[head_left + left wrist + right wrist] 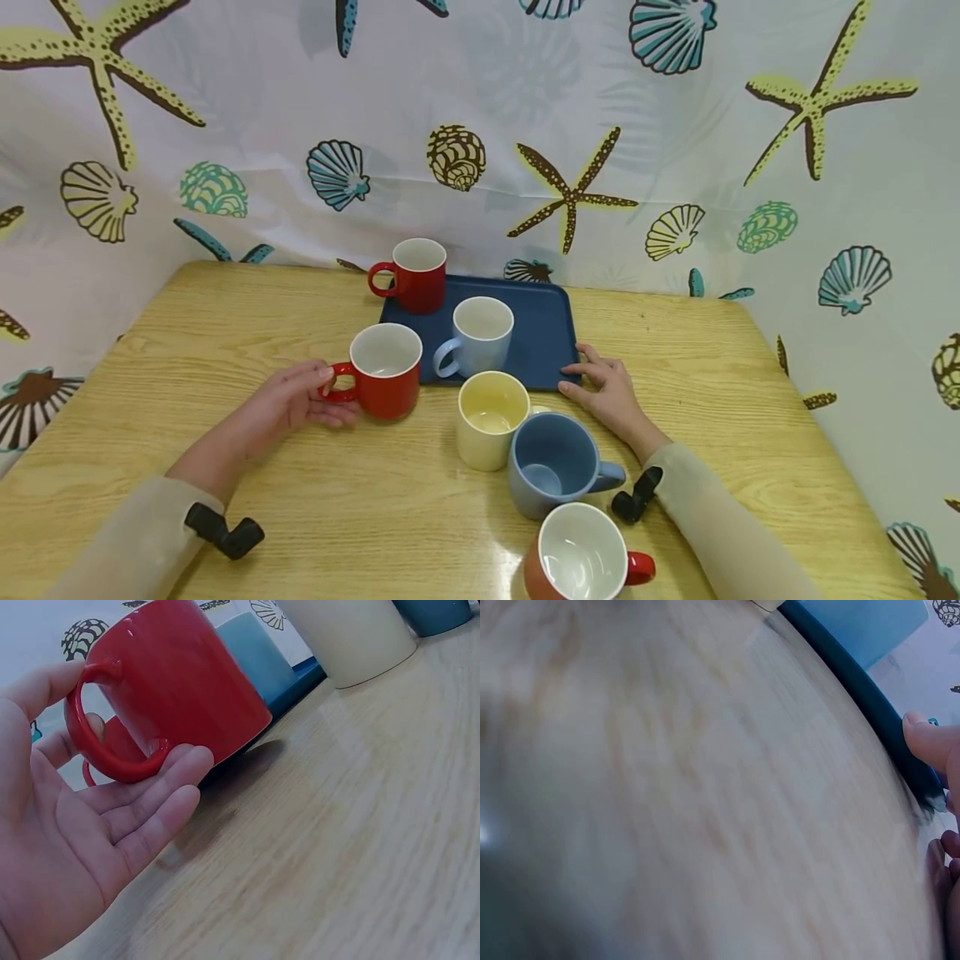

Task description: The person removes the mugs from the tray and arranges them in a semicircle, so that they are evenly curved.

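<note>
Here — left fingers (161,787) hold a red mug (387,388).

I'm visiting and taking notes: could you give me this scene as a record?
Left hand: holds red mug by its handle
Right hand: touches navy tray at its near right corner
On tray: another red mug, light blue mug
On wooden table: pale yellow mug, darker blue mug, third red mug
Backdrop: seashell-and-starfish cloth
</note>
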